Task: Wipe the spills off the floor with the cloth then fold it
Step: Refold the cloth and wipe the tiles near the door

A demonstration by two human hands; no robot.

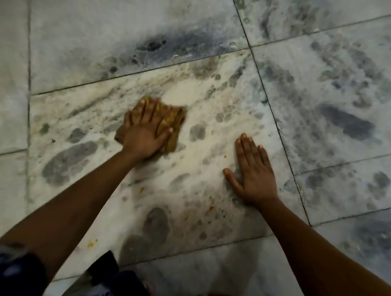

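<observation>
**A:** On the marble floor (216, 26), head view, the left hand (144, 135) is pressing flat on the crumpled mustard-brown cloth (169, 120), near the middle of the pale, stained tile.

**B:** And those fingers (147, 110)?

**A:** Straight and spread across the cloth, thumb out to the side, pressing rather than gripping. The right hand (253, 174) lies palm-down on the bare tile, fingers straight and close together, well apart from the cloth.

**B:** Any spill showing?

**A:** Small orange specks (91, 244) sit on the tile nearer the person, between the two forearms. Dark patterned clothing (13, 272) fills the bottom-left corner.
</observation>
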